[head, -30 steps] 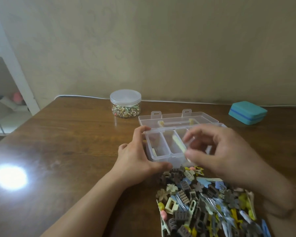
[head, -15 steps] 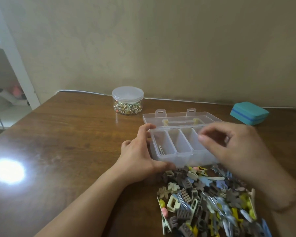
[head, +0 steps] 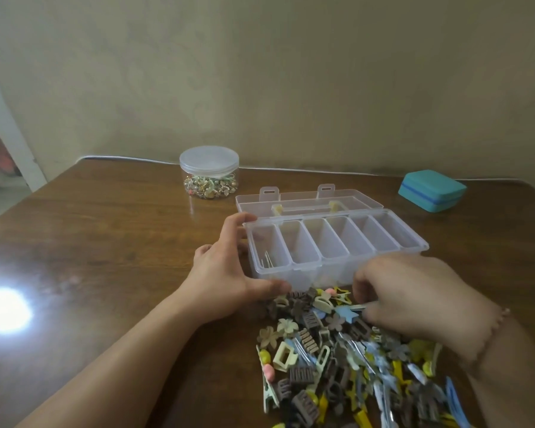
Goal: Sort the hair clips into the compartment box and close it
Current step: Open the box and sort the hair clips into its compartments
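Note:
A clear compartment box (head: pixel 303 273) stands open on the brown table, its lid (head: pixel 306 199) folded back flat. A pale slim clip (head: pixel 267 259) lies in the leftmost compartment; the other compartments look empty. My left hand (head: pixel 226 279) grips the box's left end, thumb at the front corner and fingers at the back corner. A heap of mixed hair clips (head: pixel 337 359) lies just in front of the box. My right hand (head: pixel 414 295) is down on the heap's far edge, fingertips curled and closing on a slim clip beside a blue star clip (head: pixel 346 315).
A lidded clear jar (head: pixel 209 173) of small trinkets stands behind the box to the left. A teal case (head: pixel 431 189) lies at the back right. A bright glare spot (head: pixel 0 307) marks the table's left side. A white shelf frame (head: pixel 10 134) stands off the table's left edge.
My right hand dropped the pale clip into the leftmost compartment, then came back and down onto the heap. My left hand stayed on the box's left end.

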